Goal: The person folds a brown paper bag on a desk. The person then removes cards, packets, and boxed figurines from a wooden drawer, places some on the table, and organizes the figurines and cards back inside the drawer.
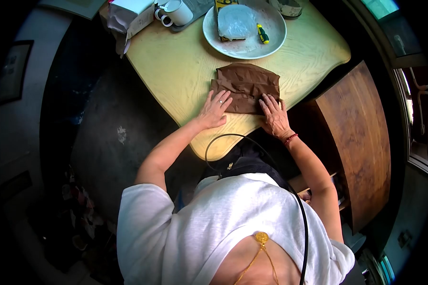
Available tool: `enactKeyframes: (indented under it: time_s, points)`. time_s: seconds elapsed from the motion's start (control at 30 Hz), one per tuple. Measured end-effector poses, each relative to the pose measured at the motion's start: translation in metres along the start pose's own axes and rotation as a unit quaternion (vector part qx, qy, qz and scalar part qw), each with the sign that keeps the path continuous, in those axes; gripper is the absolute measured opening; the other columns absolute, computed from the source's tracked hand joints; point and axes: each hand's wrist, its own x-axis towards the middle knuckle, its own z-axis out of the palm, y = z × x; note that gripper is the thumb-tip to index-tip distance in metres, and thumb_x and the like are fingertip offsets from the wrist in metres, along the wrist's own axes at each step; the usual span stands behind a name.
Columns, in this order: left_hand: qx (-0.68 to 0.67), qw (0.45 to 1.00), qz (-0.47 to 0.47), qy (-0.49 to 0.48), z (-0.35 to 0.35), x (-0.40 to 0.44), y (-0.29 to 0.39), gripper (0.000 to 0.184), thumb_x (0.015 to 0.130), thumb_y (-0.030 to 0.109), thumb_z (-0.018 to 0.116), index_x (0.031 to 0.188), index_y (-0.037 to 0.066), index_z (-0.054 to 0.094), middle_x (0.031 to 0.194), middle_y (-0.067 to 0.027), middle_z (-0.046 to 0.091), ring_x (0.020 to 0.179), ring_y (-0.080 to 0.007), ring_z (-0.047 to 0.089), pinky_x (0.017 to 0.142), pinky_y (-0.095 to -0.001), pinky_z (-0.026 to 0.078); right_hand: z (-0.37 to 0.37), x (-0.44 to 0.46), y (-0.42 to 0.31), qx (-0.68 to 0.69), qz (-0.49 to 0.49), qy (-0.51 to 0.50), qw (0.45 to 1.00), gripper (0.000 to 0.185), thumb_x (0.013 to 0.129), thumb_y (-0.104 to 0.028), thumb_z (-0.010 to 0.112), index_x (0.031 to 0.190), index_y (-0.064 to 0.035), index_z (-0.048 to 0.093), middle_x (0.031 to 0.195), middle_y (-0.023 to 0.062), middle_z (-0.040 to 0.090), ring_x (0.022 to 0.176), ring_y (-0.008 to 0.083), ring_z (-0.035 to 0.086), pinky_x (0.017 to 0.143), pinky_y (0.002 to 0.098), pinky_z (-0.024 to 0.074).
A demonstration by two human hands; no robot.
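A creased brown sheet (248, 84), thin like fabric or paper, lies folded near the front of the table; I cannot tell its material. My left hand (215, 109) rests at its left edge, fingers stretched out over the lower left corner. On the right side, my right hand (274, 113) lies with its fingers extended on the lower right corner. Neither hand grips anything that I can see. Beyond the sheet stands a large pale plate (213, 42), holding a clear plastic-wrapped block (238, 22) and a small yellow and dark green cutter (263, 34).
A white mug (178, 13) stands at the back left beside a white box (145, 19). A dark round container (288, 8) is at the back right. The wooden table (166, 66) has a curved edge. A brown wood panel (359, 142) stands to the right. A black cable (305, 228) crosses my front.
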Motion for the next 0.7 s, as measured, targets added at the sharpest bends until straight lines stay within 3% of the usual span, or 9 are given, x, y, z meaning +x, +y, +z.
enactKeyframes:
  time_s: [0.17, 0.23, 0.3, 0.33, 0.37, 0.43, 0.57, 0.63, 0.7]
  points:
    - [-0.014, 1.0, 0.019, 0.015, 0.017, 0.01, -0.029, 0.029, 0.069, 0.014, 0.057, 0.095, 0.001, 0.055, 0.115, -0.0135, 0.051, 0.108, -0.0286, 0.047, 0.093, -0.0452, 0.034, -0.007, 0.004, 0.004, -0.016, 0.029, -0.1, 0.994, 0.078, 0.066, -0.029, 0.068, 0.132, -0.0063, 0.033, 0.136, 0.012, 0.033, 0.122, 0.0268, 0.036, 0.097, 0.05, 0.0295]
    - [-0.076, 0.997, 0.012, 0.012, -0.002, 0.017, -0.029, 0.022, 0.068, 0.011, 0.056, 0.087, 0.0, 0.057, 0.105, -0.0118, 0.058, 0.101, -0.0279, 0.052, 0.091, -0.0417, 0.037, 0.001, 0.003, 0.011, -0.013, 0.014, -0.056, 0.998, 0.061, 0.065, -0.025, 0.066, 0.12, -0.0054, 0.047, 0.128, 0.0117, 0.043, 0.118, 0.0266, 0.04, 0.093, 0.0475, 0.033]
    - [-0.242, 0.961, -0.09, -0.095, -0.025, 0.02, -0.031, 0.015, 0.07, 0.007, 0.054, 0.083, 0.0, 0.057, 0.088, -0.0085, 0.061, 0.084, -0.0212, 0.056, 0.081, -0.034, 0.042, 0.011, 0.007, 0.027, -0.017, -0.041, -0.058, 0.997, 0.038, 0.065, -0.018, 0.064, 0.1, -0.005, 0.059, 0.115, 0.01, 0.053, 0.112, 0.0237, 0.044, 0.087, 0.0437, 0.0361]
    - [-0.339, 0.917, -0.173, -0.117, -0.032, 0.023, -0.035, 0.009, 0.078, 0.008, 0.054, 0.084, 0.002, 0.057, 0.079, -0.0053, 0.058, 0.074, -0.0125, 0.053, 0.07, -0.0261, 0.042, 0.002, 0.013, 0.03, 0.092, -0.045, -0.029, 0.994, 0.023, 0.063, -0.011, 0.06, 0.086, -0.0046, 0.061, 0.102, 0.0089, 0.059, 0.105, 0.0232, 0.049, 0.084, 0.041, 0.0363]
    - [-0.338, 0.917, -0.175, -0.116, -0.031, 0.024, -0.042, 0.009, 0.078, 0.008, 0.054, 0.084, 0.002, 0.057, 0.079, -0.0053, 0.058, 0.074, -0.0125, 0.053, 0.07, -0.0261, 0.042, -0.01, 0.021, 0.038, 0.142, -0.039, -0.075, 0.986, 0.022, 0.069, -0.007, 0.059, 0.09, -0.0011, 0.059, 0.094, 0.011, 0.06, 0.095, 0.021, 0.055, 0.08, 0.0354, 0.0395]
    - [-0.475, 0.848, -0.233, 0.01, -0.018, 0.03, -0.059, 0.017, 0.083, 0.017, 0.054, 0.086, 0.0, 0.054, 0.075, -0.0095, 0.059, 0.07, -0.0173, 0.055, 0.064, -0.0285, 0.043, -0.009, 0.035, 0.05, 0.416, 0.175, -0.112, 0.885, 0.015, 0.079, -0.007, 0.058, 0.09, 0.0021, 0.057, 0.085, 0.0109, 0.061, 0.081, 0.017, 0.057, 0.071, 0.0295, 0.0418]
    - [-0.407, 0.862, -0.282, 0.113, -0.006, 0.049, -0.068, 0.021, 0.086, 0.021, 0.055, 0.089, -0.001, 0.054, 0.071, -0.0107, 0.057, 0.066, -0.0178, 0.052, 0.063, -0.0293, 0.043, 0.01, 0.06, 0.072, 0.526, 0.262, 0.008, 0.809, 0.019, 0.087, -0.014, 0.056, 0.089, 0.0049, 0.056, 0.074, 0.0012, 0.055, 0.071, 0.0078, 0.045, 0.065, 0.0255, 0.0417]
    - [-0.338, 0.879, -0.31, 0.127, 0.009, 0.055, -0.068, 0.021, 0.087, 0.021, 0.053, 0.088, 0.0, 0.054, 0.07, -0.0148, 0.057, 0.065, -0.0239, 0.056, 0.062, -0.0332, 0.044, 0.033, 0.069, 0.072, 0.523, 0.248, 0.1, 0.809, 0.019, 0.086, -0.017, 0.057, 0.085, 0.0015, 0.057, 0.069, 0.0066, 0.059, 0.063, 0.0148, 0.051, 0.061, 0.0284, 0.0425]
    - [-0.215, 0.909, -0.291, 0.207, 0.023, 0.056, -0.067, 0.021, 0.087, 0.021, 0.052, 0.087, 0.0, 0.052, 0.061, -0.0138, 0.055, 0.06, -0.0297, 0.056, 0.055, -0.0359, 0.042, 0.034, 0.08, 0.064, 0.276, 0.319, 0.103, 0.901, 0.02, 0.084, -0.023, 0.058, 0.084, -0.0037, 0.059, 0.067, 0.0162, 0.06, 0.062, 0.0303, 0.057, 0.059, 0.0345, 0.0445]
